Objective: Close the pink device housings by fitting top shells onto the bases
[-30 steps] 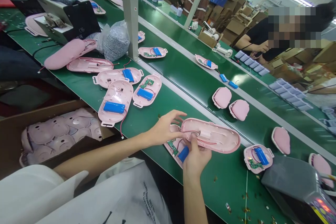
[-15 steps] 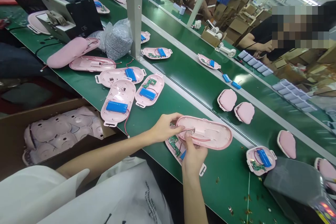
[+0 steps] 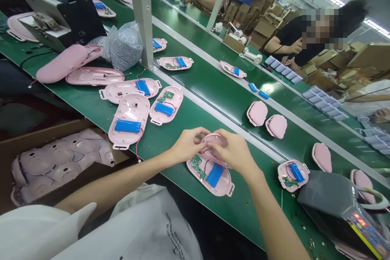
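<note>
Both of my hands hold a pink cover (image 3: pixel 217 140) tilted above an open pink shell. My left hand (image 3: pixel 190 145) pinches its left edge, fingers closed. Over the cover's top and right side curls my right hand (image 3: pixel 236 150). Below them the open pink shell (image 3: pixel 224 187) lies on the green table, with a green circuit board (image 3: pixel 198 166) at its left and a blue battery (image 3: pixel 215 175) at its right. Part of the cover and the wires is hidden behind my fingers.
More open shells with batteries (image 3: pixel 129 115) lie to the left, near a bagged bundle (image 3: pixel 125 46). A cardboard box of pink shells (image 3: pixel 61 162) stands lower left. A grey device (image 3: pixel 329 199) sits at right. People work across the conveyor (image 3: pixel 210 101).
The cover has turned from lying inside-up to standing tilted over the open shell. My right hand has moved from beneath it to its top and right side. More of the shell below shows.
</note>
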{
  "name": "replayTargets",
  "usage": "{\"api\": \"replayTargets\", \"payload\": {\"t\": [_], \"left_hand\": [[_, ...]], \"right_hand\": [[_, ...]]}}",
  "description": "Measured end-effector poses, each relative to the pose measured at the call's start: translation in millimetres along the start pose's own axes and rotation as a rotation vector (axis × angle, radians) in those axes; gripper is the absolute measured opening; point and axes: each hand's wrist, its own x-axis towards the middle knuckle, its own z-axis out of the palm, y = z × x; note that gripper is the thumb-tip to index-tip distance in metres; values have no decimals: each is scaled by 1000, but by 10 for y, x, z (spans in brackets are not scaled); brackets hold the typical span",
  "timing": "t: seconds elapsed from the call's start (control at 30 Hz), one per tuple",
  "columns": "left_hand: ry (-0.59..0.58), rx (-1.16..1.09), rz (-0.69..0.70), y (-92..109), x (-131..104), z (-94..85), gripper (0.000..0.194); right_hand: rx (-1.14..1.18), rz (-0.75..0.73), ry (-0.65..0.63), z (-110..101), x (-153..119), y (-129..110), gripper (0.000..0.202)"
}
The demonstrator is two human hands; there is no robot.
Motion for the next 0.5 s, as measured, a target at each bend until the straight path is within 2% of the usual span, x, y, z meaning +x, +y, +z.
{"api": "replayTargets", "payload": {"t": [0.07,0.27,0.4,0.5], "left_hand": [[-7,29,2,2,12,-8,23],[-105,-68,-34,-7,101,-5,24],[-180,36,-51,35,160,-24,32],[-176,197,-12,65,213,-45,30]], "right_hand": [[78,47,-50,65,61,49,22],[170,106,26,118,34,137,21],[305,94,30,131,45,233,24],[265,61,98,154,102,218,31]]}}
